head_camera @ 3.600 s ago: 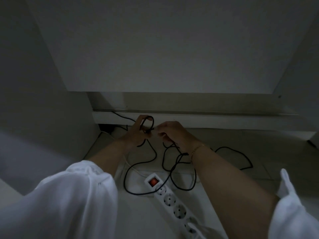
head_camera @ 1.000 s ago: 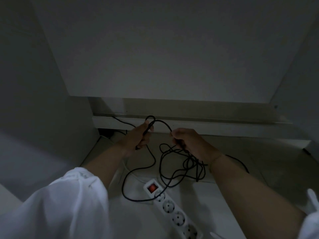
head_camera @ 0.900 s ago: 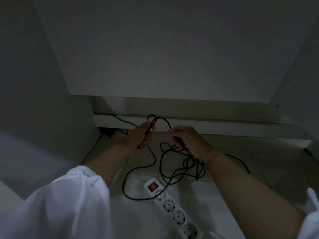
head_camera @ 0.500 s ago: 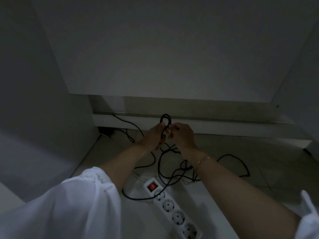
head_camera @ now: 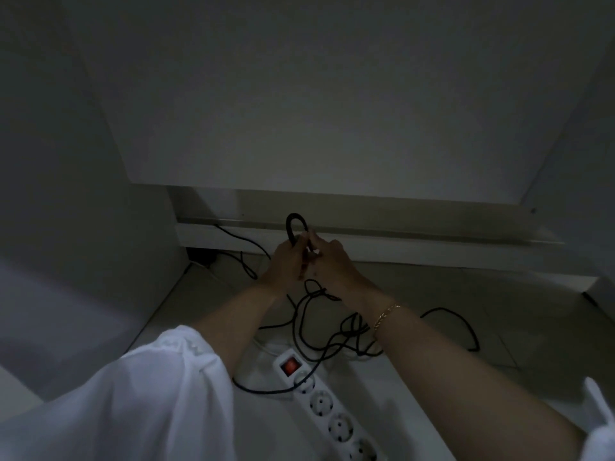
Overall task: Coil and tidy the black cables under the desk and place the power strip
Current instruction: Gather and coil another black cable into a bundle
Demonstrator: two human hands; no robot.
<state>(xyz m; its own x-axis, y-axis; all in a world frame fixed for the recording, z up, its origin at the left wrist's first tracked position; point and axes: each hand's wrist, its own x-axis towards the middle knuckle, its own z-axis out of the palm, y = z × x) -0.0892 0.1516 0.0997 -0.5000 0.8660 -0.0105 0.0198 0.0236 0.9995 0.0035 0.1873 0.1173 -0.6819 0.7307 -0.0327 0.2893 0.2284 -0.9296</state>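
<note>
A small coil of black cable [head_camera: 294, 224] stands up above my two hands, close to the back wall. My left hand [head_camera: 286, 266] grips the bottom of this coil. My right hand [head_camera: 331, 266] pinches the cable right beside it, touching my left hand. From the hands the loose black cable [head_camera: 336, 341] hangs down and lies tangled on the floor. A white power strip [head_camera: 327, 414] with a lit red switch [head_camera: 290, 365] lies on the floor in front of me, and one black strand crosses its first socket.
A white baseboard [head_camera: 432, 252] runs along the back wall behind the hands. A side panel [head_camera: 83, 227] closes the space on the left. Another thin black cable [head_camera: 239, 242] trails along the baseboard to the back left corner. A white cable [head_camera: 263, 347] lies by the strip.
My hands were apart with a cable loop stretched between them. They have come together near the back wall, and the loop is now a tight small coil above them.
</note>
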